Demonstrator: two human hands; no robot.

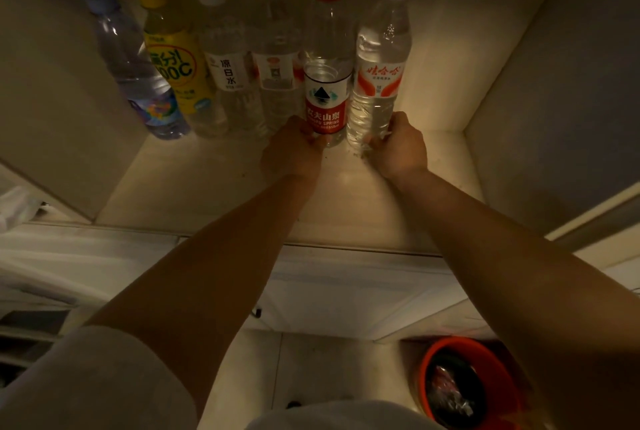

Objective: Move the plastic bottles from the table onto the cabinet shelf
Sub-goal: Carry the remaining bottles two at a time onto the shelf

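1. The left hand point(292, 149) was curled round the base of the red-capped bottle point(327, 83), fingers wrapped on its lower part below the red label; the fingertips themselves were hidden behind the bottle.
2. The right hand point(398, 145) gripped the bottom of the white-capped bottle with the orange-and-white label point(379, 76), its fingers bent round the clear ribbed base.
3. Both held bottles stood upright on the cabinet shelf point(221, 180), just beside each other at the right end of a row, their sides touching or nearly so.
4. To their left in the same row stood four more bottles: a clear one with a small red-and-white label point(275, 62), a clear one with a white label and dark characters point(225, 69), a yellow-labelled bottle with a yellow cap point(173, 52), and a blue-capped bottle point(133, 66) at the far left.
5. Both forearms reached forward into the cabinet, a pale sleeve point(97, 377) showing on the left arm.
6. Below the shelf, on the floor to the right, sat an orange bin point(426, 370) with dark contents.
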